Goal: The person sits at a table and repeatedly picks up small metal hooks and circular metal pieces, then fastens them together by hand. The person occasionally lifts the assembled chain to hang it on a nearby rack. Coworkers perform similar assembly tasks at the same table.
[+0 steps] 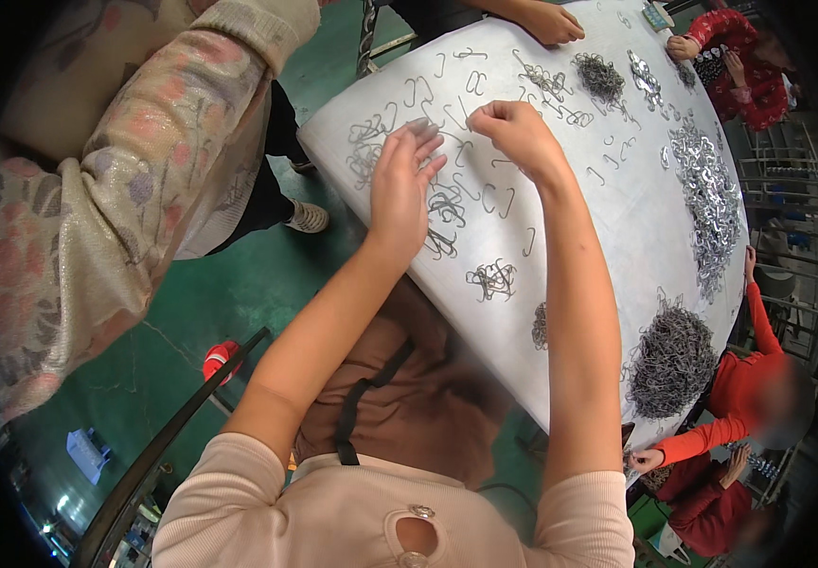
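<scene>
Fingers of the left hand (401,185) hang loosely parted over the table (650,227) in the head view, while those of the right hand (520,134) draw together at the tips; whether they pinch a wire, an onlooker cannot tell. Bent wire hooks (447,206) lie on the white surface around and between both hands, some single, some tangled, with a small cluster (492,280) nearer the table's edge. Each hook looks light and stiff, probably smooth enough to slip and apt to snag its neighbours; the straight middle of a lone one seems the best place to grip. Blur softens the left fingertips, and that hand covers part of the hooks beneath. The right forearm partly hides a dark bundle (540,327); individual pieces in the large dark heap (672,364) cannot be made out.
</scene>
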Action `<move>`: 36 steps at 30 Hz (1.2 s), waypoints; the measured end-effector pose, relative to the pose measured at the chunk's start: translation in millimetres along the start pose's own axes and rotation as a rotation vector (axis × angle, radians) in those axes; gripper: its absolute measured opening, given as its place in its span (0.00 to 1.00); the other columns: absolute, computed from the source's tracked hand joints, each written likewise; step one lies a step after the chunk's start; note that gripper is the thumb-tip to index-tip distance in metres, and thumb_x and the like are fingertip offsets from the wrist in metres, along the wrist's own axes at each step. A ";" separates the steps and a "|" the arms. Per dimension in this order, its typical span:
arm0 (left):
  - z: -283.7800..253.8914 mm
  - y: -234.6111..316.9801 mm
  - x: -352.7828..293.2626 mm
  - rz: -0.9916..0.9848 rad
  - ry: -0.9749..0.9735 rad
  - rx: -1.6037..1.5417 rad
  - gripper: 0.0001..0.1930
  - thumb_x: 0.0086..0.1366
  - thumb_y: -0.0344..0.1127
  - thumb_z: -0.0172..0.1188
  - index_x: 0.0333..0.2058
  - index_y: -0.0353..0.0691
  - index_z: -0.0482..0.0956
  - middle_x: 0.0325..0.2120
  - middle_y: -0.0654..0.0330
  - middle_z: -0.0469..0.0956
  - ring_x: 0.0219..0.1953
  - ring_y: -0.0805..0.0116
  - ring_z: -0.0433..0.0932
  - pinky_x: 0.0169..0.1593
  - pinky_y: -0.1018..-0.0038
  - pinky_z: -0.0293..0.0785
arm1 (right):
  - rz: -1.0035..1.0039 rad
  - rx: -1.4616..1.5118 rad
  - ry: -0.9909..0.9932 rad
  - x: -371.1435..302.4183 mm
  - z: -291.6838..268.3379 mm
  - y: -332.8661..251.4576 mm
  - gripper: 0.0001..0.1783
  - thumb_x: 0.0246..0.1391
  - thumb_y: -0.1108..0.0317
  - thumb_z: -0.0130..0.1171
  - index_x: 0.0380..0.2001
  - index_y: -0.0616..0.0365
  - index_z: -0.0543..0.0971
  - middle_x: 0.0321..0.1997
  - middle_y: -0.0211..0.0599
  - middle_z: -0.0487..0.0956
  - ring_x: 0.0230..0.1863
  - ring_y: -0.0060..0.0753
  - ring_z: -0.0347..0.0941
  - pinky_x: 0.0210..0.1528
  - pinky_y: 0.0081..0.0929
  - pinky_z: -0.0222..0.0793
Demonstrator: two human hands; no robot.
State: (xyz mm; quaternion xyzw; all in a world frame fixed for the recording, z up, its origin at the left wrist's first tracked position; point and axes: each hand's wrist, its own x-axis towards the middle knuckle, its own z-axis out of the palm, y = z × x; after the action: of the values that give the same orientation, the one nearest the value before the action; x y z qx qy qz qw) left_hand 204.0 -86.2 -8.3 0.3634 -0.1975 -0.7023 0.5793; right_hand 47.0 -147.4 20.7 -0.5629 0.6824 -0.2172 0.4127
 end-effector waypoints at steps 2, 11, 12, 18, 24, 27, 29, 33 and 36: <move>4.4 -2.2 13.1 -0.198 0.037 -0.186 0.23 0.73 0.45 0.36 0.55 0.30 0.62 0.54 0.45 0.66 0.58 0.55 0.66 0.61 0.60 0.62 | -0.095 0.004 -0.029 -21.8 -1.0 -7.7 0.13 0.48 0.64 0.61 0.31 0.65 0.80 0.28 0.32 0.79 0.30 0.21 0.71 0.32 0.23 0.69; 13.6 -18.0 12.5 -0.436 -0.024 -0.344 0.25 0.73 0.47 0.28 0.51 0.34 0.67 0.48 0.51 0.71 0.50 0.59 0.71 0.57 0.61 0.68 | -0.381 -0.343 0.054 -73.3 21.9 -40.6 0.13 0.45 0.64 0.63 0.30 0.62 0.81 0.31 0.47 0.81 0.34 0.48 0.78 0.41 0.36 0.73; 11.6 -18.9 11.6 -0.404 -0.001 -0.327 0.25 0.73 0.47 0.29 0.50 0.34 0.68 0.48 0.51 0.71 0.49 0.59 0.72 0.57 0.61 0.68 | -0.370 -0.290 0.018 -70.7 18.9 -47.3 0.12 0.46 0.63 0.62 0.31 0.60 0.82 0.32 0.46 0.81 0.35 0.49 0.78 0.43 0.38 0.73; -9.9 -11.9 -1.8 -0.424 0.105 -0.492 0.17 0.71 0.41 0.42 0.46 0.32 0.68 0.41 0.53 0.71 0.47 0.59 0.71 0.50 0.64 0.72 | -0.029 -0.470 0.159 2.1 14.9 -16.6 0.13 0.49 0.61 0.61 0.35 0.59 0.82 0.33 0.44 0.82 0.37 0.41 0.79 0.43 0.33 0.72; -18.7 -6.4 -14.6 -0.423 0.092 -0.416 0.19 0.73 0.44 0.38 0.46 0.33 0.67 0.43 0.52 0.70 0.48 0.57 0.72 0.53 0.63 0.72 | 0.042 -0.732 0.143 21.0 35.6 -1.4 0.14 0.47 0.60 0.61 0.32 0.59 0.82 0.33 0.47 0.82 0.36 0.44 0.79 0.42 0.36 0.72; -14.6 -6.3 -15.8 -0.423 0.079 -0.405 0.19 0.73 0.44 0.38 0.48 0.32 0.66 0.46 0.50 0.70 0.52 0.55 0.71 0.56 0.61 0.70 | 0.047 -0.627 -0.020 10.6 11.5 -2.6 0.13 0.48 0.62 0.60 0.32 0.60 0.82 0.34 0.47 0.82 0.37 0.44 0.79 0.43 0.36 0.72; -9.6 -6.5 -15.4 -0.435 0.088 -0.413 0.20 0.73 0.44 0.38 0.50 0.31 0.65 0.48 0.49 0.69 0.53 0.54 0.70 0.58 0.60 0.68 | -0.037 -0.446 -0.189 -8.9 -4.9 -9.7 0.11 0.48 0.64 0.60 0.31 0.62 0.82 0.32 0.43 0.82 0.35 0.39 0.77 0.41 0.34 0.72; -2.8 -10.8 -14.5 -0.444 0.082 -0.462 0.21 0.73 0.43 0.38 0.52 0.31 0.64 0.50 0.47 0.67 0.55 0.54 0.69 0.60 0.60 0.67 | -0.126 -0.163 -0.354 -22.0 -19.9 -21.0 0.09 0.49 0.68 0.60 0.29 0.63 0.81 0.26 0.31 0.81 0.28 0.27 0.73 0.35 0.29 0.70; 1.8 -10.1 -15.8 -0.463 0.097 -0.470 0.19 0.73 0.41 0.39 0.52 0.31 0.65 0.50 0.49 0.67 0.56 0.55 0.68 0.60 0.60 0.67 | -0.101 -0.187 -0.111 19.6 -20.9 -13.3 0.12 0.47 0.63 0.61 0.31 0.60 0.83 0.28 0.38 0.82 0.31 0.30 0.76 0.38 0.29 0.71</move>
State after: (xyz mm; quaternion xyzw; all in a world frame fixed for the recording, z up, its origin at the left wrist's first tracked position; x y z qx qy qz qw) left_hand 196.9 -68.8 -9.8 0.2880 0.0857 -0.8236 0.4811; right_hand 37.5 -173.1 36.4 -0.6438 0.6467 -0.1415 0.3839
